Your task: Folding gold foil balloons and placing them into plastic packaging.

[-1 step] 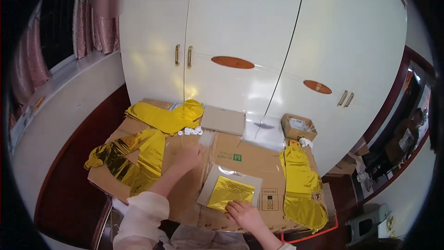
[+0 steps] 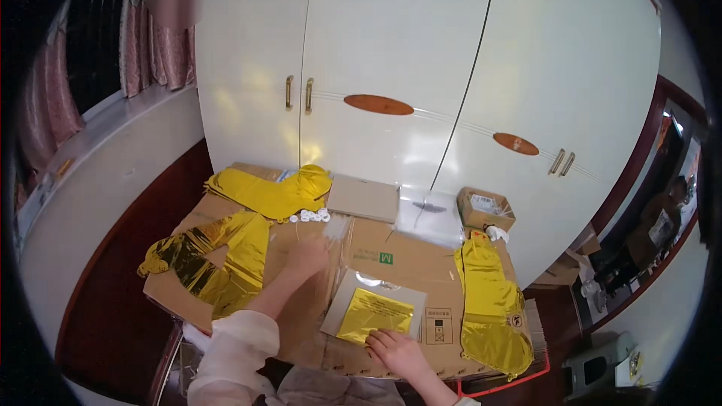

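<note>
My left hand (image 2: 310, 256) reaches over the left middle of the cardboard with its fingers drawn together; whatever they hold, if anything, is too small to make out. My right hand (image 2: 396, 352) has its fingers closed at the lower edge of a folded gold foil balloon (image 2: 374, 316). That foil lies on a grey card in a clear sleeve (image 2: 346, 291). Beyond my left hand sit several small white rings (image 2: 310, 216). Flat gold foil balloons (image 2: 248, 244) are spread to the left of it, and a stack of more gold foil balloons (image 2: 263, 192) lies behind them.
Cardboard (image 2: 410, 252) covers the work surface. At the right lie more gold foil balloons (image 2: 487, 293). Along the back are a grey-brown flat box (image 2: 363, 199), a clear plastic sleeve (image 2: 429, 214) and a small open carton (image 2: 485, 210). A white wardrobe (image 2: 391, 37) stands right behind.
My left hand has shifted very slightly toward me. My right hand stays at the edge of the folded foil balloon.
</note>
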Action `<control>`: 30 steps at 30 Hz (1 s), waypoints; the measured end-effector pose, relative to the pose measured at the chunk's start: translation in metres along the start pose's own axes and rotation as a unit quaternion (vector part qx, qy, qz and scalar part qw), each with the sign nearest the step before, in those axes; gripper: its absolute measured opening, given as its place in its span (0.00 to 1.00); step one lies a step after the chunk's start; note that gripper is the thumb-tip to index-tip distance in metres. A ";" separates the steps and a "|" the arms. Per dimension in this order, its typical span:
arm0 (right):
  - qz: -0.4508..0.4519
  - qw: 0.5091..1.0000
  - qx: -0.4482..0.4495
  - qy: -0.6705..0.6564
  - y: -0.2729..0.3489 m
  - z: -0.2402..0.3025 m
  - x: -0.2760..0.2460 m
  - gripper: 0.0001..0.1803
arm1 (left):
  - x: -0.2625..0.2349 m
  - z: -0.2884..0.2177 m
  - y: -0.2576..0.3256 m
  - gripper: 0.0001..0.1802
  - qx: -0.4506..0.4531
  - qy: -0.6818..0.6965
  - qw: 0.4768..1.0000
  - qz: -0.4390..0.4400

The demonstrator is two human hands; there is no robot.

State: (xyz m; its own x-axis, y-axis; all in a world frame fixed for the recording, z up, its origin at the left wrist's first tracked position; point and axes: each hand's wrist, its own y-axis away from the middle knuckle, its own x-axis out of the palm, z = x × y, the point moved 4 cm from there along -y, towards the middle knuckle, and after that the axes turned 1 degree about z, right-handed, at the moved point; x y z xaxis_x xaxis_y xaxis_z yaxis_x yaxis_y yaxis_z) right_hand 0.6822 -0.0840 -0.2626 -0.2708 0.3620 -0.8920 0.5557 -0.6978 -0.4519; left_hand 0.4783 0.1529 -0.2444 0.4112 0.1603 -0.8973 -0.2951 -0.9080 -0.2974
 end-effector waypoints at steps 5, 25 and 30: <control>-0.015 1.000 0.023 0.011 0.009 -0.004 0.006 0.12 | 0.044 -0.012 -0.023 0.14 -0.048 -0.035 0.997 -0.039; -0.048 0.994 0.093 0.001 0.004 -0.003 0.011 0.11 | -0.046 -0.058 0.220 0.10 0.060 0.145 0.977 0.141; -0.033 0.996 0.087 0.008 0.002 0.000 0.009 0.11 | -0.033 -0.063 0.210 0.09 0.031 0.094 0.993 0.069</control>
State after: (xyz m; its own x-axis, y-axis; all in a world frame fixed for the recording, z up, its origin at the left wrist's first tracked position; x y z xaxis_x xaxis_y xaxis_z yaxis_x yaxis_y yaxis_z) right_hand 0.6812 -0.0822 -0.2712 -0.2893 0.4201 -0.8601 0.3916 -0.7679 -0.5068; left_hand 0.4570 -0.0677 -0.2569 0.5152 -0.0452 -0.8559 -0.4107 -0.8895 -0.2002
